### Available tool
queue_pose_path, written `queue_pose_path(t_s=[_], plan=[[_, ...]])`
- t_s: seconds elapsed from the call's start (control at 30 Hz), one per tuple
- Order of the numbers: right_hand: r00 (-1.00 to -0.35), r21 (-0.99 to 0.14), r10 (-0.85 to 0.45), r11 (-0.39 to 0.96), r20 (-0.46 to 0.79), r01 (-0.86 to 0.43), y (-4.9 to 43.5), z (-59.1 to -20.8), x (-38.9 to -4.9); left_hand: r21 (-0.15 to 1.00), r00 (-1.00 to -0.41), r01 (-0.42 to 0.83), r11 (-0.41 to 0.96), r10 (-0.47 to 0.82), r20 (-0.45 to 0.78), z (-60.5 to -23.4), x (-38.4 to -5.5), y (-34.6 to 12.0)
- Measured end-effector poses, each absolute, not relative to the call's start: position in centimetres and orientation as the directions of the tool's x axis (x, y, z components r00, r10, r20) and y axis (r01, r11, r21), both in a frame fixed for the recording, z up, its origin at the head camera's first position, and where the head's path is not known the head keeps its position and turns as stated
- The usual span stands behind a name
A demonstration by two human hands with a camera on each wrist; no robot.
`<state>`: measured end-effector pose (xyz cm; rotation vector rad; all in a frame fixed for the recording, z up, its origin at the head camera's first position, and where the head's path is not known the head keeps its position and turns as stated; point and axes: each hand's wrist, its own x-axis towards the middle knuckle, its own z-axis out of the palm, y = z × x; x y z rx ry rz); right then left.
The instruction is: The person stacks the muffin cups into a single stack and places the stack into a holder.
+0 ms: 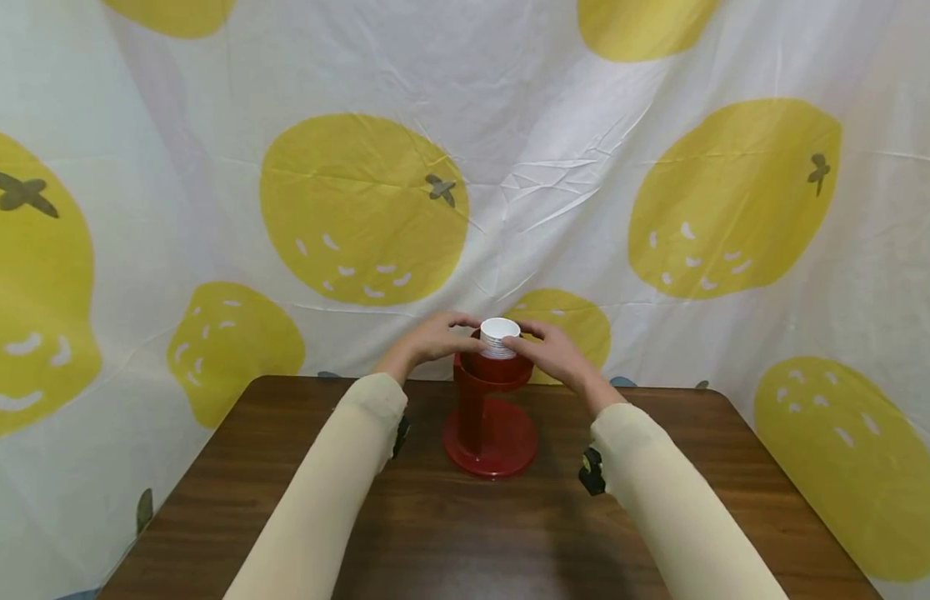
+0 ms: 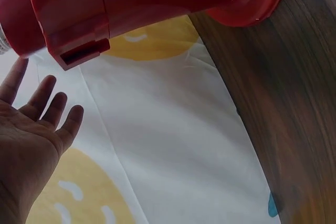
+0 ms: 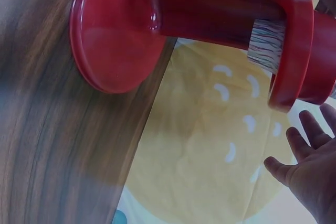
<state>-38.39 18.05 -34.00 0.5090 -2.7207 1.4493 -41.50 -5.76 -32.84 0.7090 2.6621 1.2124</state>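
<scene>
A stack of white paper cups (image 1: 498, 333) stands upright in the top of a red cup holder (image 1: 493, 454), its upper rims showing above the holder. My left hand (image 1: 435, 337) grips the stack from the left, its thumb near the front. From the right, my right hand (image 1: 551, 348) holds it, thumb across the near side. In the left wrist view several left fingers (image 2: 55, 111) spread beside the holder. Right fingers (image 3: 301, 145) show spread in the right wrist view, below the holder's ring. Patterned cup sides (image 3: 266, 44) show below that ring. The thumbs are hidden in both wrist views.
The holder's round base rests on a dark brown wooden table (image 1: 465, 542). Just behind hangs a white cloth with yellow lemon prints (image 1: 363, 208). Black devices (image 1: 592, 472) are strapped at the wrists, by the cream sleeves (image 1: 671, 483).
</scene>
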Motion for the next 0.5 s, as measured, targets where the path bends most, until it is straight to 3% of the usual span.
queue_pose_path(t_s=[0.5], plan=[[-0.963, -0.635, -0.192, 0.724, 0.188, -0.268, 23.1, -36.5, -36.7, 0.679, -0.925, 0.345, 0.648, 0.359, 0.127, -34.3, -40.9, -11.4]])
